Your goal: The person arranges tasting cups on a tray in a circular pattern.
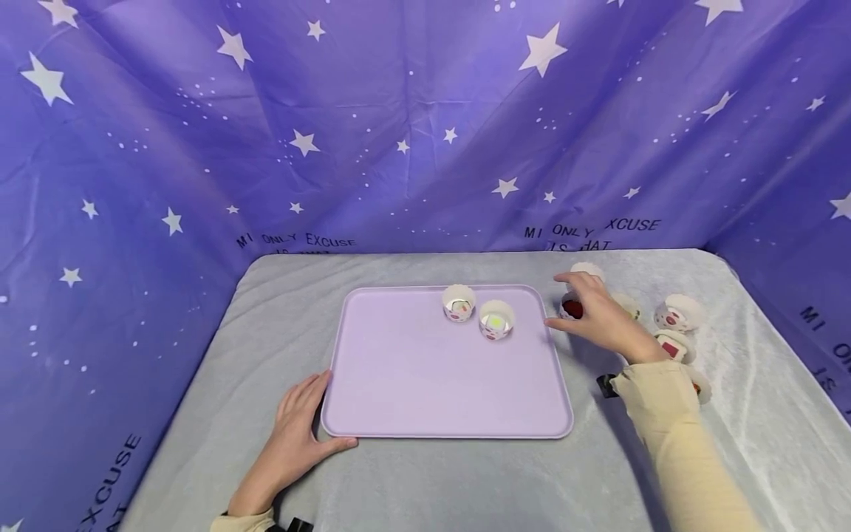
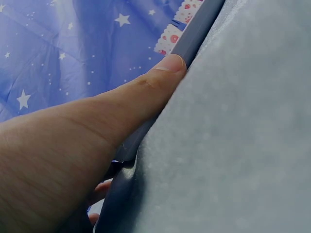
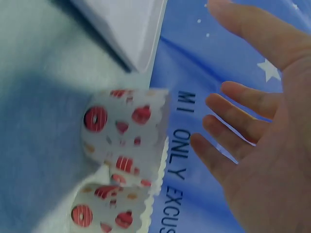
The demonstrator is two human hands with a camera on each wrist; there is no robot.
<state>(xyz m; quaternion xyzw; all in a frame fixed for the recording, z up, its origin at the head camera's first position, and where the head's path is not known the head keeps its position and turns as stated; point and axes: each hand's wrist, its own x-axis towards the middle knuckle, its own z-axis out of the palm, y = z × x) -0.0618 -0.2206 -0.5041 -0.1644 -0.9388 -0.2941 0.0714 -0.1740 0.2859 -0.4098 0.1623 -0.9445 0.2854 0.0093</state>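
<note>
The person's right hand (image 1: 601,314) holds nothing: it reaches out over a group of paper cups at the table's right side, thumb well apart from the fingers, in a pose that looks shaped to go around a cup. Just beyond the gap between thumb and fingers stands a cup with dark red contents (image 1: 572,308); the right wrist view shows clear space between the fingers and the nearest printed cup (image 3: 124,126). The forearm, in a cream sleeve (image 1: 678,436), slants in from the lower right. The left hand (image 1: 292,432) lies at the near left corner of a lilac tray (image 1: 425,384), its fingers along the left side and its straight thumb along the front edge, touching rather than clenched; this seems meant to keep the tray steady. The tray lies flat in the middle of the table, long side toward the person, within reach of both hands. Near its far edge, right of centre, two cups stand upright close together: one with pale contents (image 1: 459,304), the other with yellow-green contents (image 1: 496,321). More cups stand to the right of the tray, among them a cup with a red square inside (image 1: 674,346), partly behind the right arm. Grey cloth (image 1: 764,414) covers the table, and a purple curtain with white stars (image 1: 372,89) hangs around it.
</note>
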